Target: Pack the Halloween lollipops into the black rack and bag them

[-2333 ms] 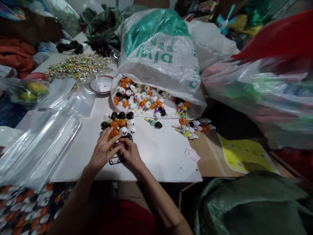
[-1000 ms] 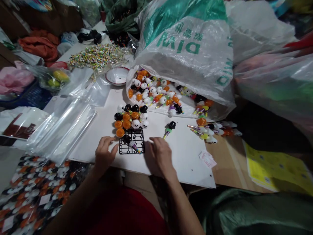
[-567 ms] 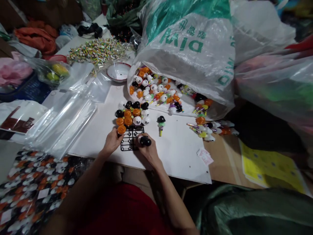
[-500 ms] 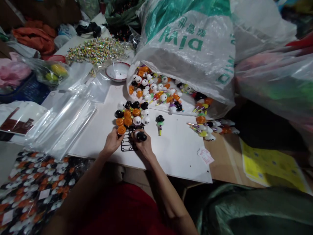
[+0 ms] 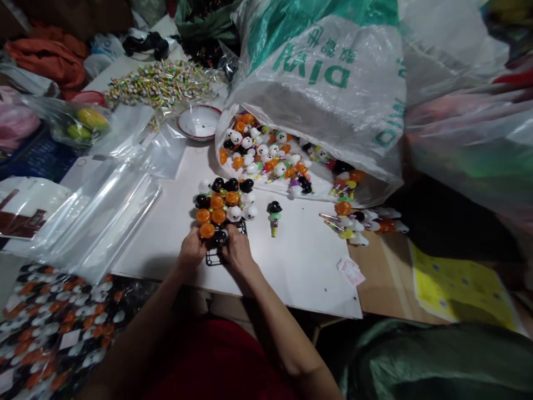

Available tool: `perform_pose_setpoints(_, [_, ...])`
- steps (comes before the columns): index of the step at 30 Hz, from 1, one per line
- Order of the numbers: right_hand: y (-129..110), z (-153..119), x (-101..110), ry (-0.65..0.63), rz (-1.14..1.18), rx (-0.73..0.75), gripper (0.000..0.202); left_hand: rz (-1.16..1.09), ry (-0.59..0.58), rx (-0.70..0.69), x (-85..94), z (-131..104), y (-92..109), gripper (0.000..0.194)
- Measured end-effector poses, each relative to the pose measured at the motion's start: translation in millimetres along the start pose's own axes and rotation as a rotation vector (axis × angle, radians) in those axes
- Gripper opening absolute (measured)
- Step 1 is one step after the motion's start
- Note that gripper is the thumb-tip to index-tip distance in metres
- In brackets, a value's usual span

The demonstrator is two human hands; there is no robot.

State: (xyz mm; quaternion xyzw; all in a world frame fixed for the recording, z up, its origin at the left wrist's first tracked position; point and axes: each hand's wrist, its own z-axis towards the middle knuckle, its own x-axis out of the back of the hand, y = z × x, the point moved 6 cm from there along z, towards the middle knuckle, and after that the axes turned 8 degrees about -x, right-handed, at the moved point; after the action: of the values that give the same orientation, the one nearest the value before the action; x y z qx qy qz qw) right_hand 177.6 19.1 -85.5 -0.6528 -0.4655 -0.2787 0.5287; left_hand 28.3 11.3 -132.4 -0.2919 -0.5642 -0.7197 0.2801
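Note:
My left hand is closed at the left edge of a black plastic grid rack, its fingertips partly hidden beside an orange pumpkin-topped piece. My right hand grips a small black-headed toy pen over the near part of the rack; its lower end is out of sight. Black, orange and white heads stand packed together in the rack's far rows. To the right, a single toy pen with a black hat and green collar lies on the white board.
A large white bag spills more toy pens behind the rack. Another small pile lies right. Clear plastic sleeves are stacked left, near a white bowl. Packed heads fill the lower left; paper slips lie right.
My right hand has moved left with the black-headed toy pen, bringing it beside the orange piece and closer to my left hand. The view has shifted slightly.

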Motion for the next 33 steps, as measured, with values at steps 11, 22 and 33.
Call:
perform_pose_setpoints(11, [-16, 14, 0, 0.066, 0.017, 0.045, 0.028, 0.175, -0.102, 0.003, 8.9, 16, 4, 0.027])
perform_pose_setpoints(22, [110, -9, 75, 0.313, 0.106, -0.314, 0.026, 0.352, -0.236, -0.034, 4.0, 11, 15, 0.028])
perform_pose_setpoints(33, [64, -2, 6, 0.222, 0.777, 0.013, 0.02, 0.269, -0.235, -0.023, 15.9, 14, 19, 0.025])
